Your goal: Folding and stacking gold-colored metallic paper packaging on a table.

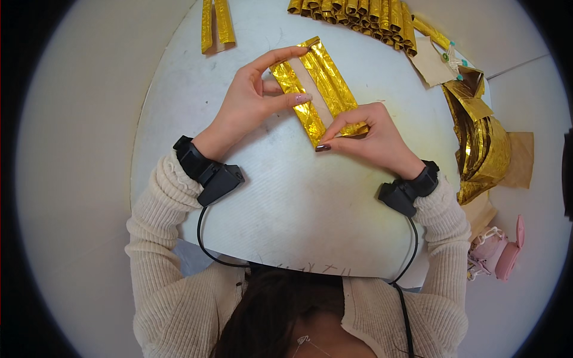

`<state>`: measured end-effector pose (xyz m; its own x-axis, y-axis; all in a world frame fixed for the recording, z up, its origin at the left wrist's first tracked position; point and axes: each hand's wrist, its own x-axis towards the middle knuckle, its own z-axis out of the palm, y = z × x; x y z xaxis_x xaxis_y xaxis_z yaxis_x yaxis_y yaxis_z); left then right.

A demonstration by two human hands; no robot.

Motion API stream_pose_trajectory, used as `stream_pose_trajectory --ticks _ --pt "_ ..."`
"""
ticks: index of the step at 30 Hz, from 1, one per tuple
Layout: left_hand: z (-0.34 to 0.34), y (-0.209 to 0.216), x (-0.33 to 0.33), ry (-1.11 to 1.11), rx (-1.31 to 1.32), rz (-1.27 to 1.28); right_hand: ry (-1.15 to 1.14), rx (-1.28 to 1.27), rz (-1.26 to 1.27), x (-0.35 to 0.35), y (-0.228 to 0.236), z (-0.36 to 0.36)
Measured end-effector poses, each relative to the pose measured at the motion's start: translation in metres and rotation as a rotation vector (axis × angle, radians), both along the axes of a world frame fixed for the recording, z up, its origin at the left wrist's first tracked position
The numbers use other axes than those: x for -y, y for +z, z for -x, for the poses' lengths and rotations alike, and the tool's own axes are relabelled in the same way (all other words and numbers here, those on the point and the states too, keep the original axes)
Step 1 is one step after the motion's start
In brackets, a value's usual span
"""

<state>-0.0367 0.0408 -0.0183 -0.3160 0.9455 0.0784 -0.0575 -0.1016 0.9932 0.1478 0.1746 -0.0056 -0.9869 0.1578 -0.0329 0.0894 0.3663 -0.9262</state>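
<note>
Between my hands is a gold foil paper (329, 80), its two long sides folded inward over a plain beige strip. My left hand (248, 98) grips its left side, the thumb pressed on the foil and the index finger stretched to the far edge. At the near end, my right hand (382, 134) pinches the lower corner between thumb and finger. The paper lies tilted, its far end leaning left, over the white table (286, 209). Black devices with cables are strapped round both my wrists.
Another folded gold paper (217, 27) lies far left. Rolled gold papers (364, 18) are piled at the far edge. To the right are a fanned stack of gold foil sheets (483, 146), a beige paper piece (431, 62), a small beaded item (455, 61) and a pink bottle (498, 253).
</note>
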Motion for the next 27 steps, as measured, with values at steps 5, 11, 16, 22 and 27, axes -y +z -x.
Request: stream_pose_trajectory --ticks 5,11,16,22,27 --pt "0.000 -0.001 0.000 0.009 -0.037 -0.038 -0.149 0.028 0.023 0.005 0.000 0.002" --pt "-0.001 -0.001 0.000 0.032 -0.113 -0.087 -0.191 0.012 0.070 0.002 -0.004 0.001" --pt "-0.001 -0.003 0.000 0.047 -0.129 -0.102 -0.182 -0.037 0.052 0.002 -0.004 0.000" --pt "0.000 -0.001 0.000 0.054 -0.166 -0.128 -0.155 -0.019 0.034 0.001 -0.004 0.001" --pt "-0.003 0.005 0.003 0.062 0.021 -0.036 -0.128 -0.030 0.025 -0.001 -0.007 0.001"
